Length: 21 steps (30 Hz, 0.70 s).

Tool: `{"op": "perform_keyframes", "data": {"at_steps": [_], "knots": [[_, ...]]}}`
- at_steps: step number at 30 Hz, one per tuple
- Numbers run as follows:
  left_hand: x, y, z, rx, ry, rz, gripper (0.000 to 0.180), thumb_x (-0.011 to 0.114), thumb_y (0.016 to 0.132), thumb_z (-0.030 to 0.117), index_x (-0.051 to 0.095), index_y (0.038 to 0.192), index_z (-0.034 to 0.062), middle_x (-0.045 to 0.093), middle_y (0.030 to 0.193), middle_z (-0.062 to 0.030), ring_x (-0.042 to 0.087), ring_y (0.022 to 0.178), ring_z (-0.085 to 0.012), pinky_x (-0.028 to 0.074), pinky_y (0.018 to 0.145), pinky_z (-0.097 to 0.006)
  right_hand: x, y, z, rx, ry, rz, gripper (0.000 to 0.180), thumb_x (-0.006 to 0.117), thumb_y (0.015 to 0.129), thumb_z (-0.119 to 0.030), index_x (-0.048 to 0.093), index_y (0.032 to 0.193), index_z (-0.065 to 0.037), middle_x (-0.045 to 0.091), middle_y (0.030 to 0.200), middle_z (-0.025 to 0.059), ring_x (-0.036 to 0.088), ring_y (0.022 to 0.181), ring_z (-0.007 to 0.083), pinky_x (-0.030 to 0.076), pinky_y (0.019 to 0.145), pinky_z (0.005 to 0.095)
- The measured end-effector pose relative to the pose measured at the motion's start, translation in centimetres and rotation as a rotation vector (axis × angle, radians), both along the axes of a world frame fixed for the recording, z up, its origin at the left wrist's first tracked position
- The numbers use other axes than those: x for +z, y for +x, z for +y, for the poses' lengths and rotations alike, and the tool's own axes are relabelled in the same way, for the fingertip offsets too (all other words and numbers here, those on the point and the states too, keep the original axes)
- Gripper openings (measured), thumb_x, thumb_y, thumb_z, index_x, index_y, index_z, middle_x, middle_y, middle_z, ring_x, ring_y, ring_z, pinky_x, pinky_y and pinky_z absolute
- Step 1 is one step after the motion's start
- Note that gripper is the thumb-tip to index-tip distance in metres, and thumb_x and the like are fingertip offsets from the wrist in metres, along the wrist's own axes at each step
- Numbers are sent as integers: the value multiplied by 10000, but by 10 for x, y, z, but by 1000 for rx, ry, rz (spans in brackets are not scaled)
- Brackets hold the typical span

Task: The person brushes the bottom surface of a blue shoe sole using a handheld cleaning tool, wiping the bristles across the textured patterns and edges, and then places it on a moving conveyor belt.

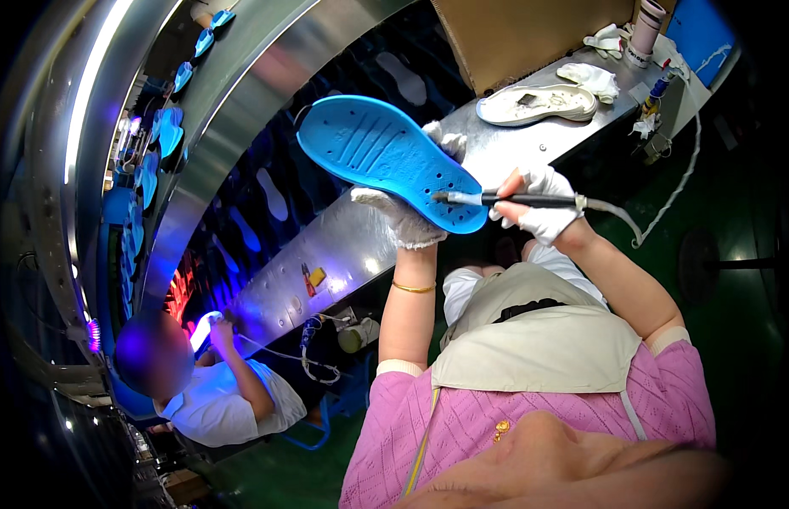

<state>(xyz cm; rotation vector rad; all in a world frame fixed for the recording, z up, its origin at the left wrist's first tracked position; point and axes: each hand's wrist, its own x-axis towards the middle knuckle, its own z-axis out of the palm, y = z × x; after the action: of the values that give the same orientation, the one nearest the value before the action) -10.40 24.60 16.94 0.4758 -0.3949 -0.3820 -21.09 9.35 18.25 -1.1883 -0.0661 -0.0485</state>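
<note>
A blue shoe sole [386, 148] is held up over the metal bench, its hollow inner side facing me, with grooves and small holes in it. My left hand [403, 222], in a fuzzy white glove, grips the sole from beneath; most of its fingers are hidden behind it. In my right hand [543, 208], which wears a white glove with some fingertips bare, is a brush [469, 198] with a black handle. Its bristles touch the sole's inside near the right end. A pale hose [619, 212] runs from the back end of the handle.
On the metal bench [326, 246] lie an off-white shoe sole [537, 105], white gloves [591, 81] and red-handled pliers [308, 280]. A cardboard box [530, 34] stands behind. Blue soles ride the conveyor [241, 76] at left. A co-worker [233, 394] sits lower left, holding a brightly lit piece.
</note>
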Motion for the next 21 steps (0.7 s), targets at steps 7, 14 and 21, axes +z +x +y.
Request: {"op": "perform_keyframes", "data": {"at_steps": [7,14,21], "knots": [[-9,21,13,-174,61,-155,1157,560,528,815,352,1331,8,511,1211,-245,591,1013,-366,516,861,-486,-18,8,-12,263,363,256,116,650,756,-21,569,838,-5,626,835,117,607,680,157,494,615,266],[10,29,13,-282,392,-206,1127,589,558,781,371,1315,-26,539,1183,-226,605,1009,-307,536,839,-431,4,8,-4,25,-414,-179,94,664,747,15,618,804,-44,620,874,55,584,811,141,475,742,259],[21,39,10,-462,635,-123,730,590,795,586,504,1204,-12,620,1046,-166,648,881,-239,555,751,-353,8,16,-22,309,-245,119,114,685,701,40,630,764,-37,607,821,34,578,786,117,492,712,251]]}}
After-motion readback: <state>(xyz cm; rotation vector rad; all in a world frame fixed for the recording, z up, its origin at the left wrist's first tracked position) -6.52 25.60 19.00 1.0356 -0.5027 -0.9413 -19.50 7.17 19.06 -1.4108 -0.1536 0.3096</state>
